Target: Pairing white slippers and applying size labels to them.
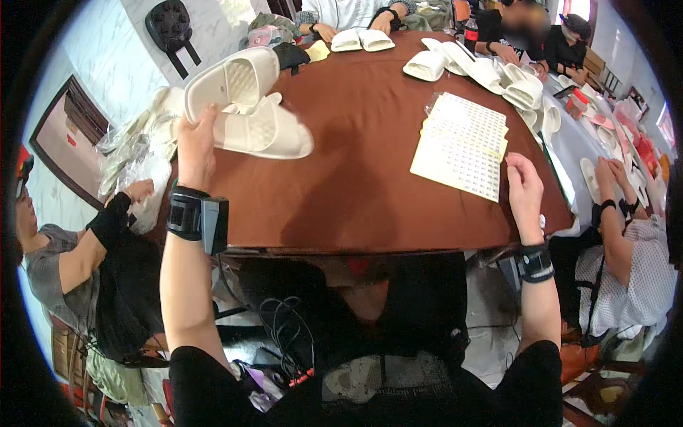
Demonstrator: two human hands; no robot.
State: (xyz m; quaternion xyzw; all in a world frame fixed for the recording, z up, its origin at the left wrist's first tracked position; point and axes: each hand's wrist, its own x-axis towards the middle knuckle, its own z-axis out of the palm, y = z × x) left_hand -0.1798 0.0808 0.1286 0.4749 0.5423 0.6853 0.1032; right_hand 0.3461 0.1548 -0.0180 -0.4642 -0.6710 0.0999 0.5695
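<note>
My left hand (pixel 196 148) is closed around the heel ends of a pair of white slippers (pixel 269 136), lifted over the left side of the table. One slipper is tilted up with its opening showing, and the other lies lower, its quilted strap facing me. On the right, the fingers of my right hand (pixel 525 186) are curled together beside the edge of some pale yellow sheets of small printed labels (pixel 459 146). Whatever those fingers pinch, if anything, is too small to make out. The label sheets overlap each other on the brown tabletop.
A brown cloth covers the table (pixel 341 178). Several white slippers (pixel 484 72) lie at the far right, and another pair (pixel 363 40) sits before a person opposite. Clear plastic bags (pixel 142 135) are heaped at the left, beside a seated person. Co-workers also sit at the right.
</note>
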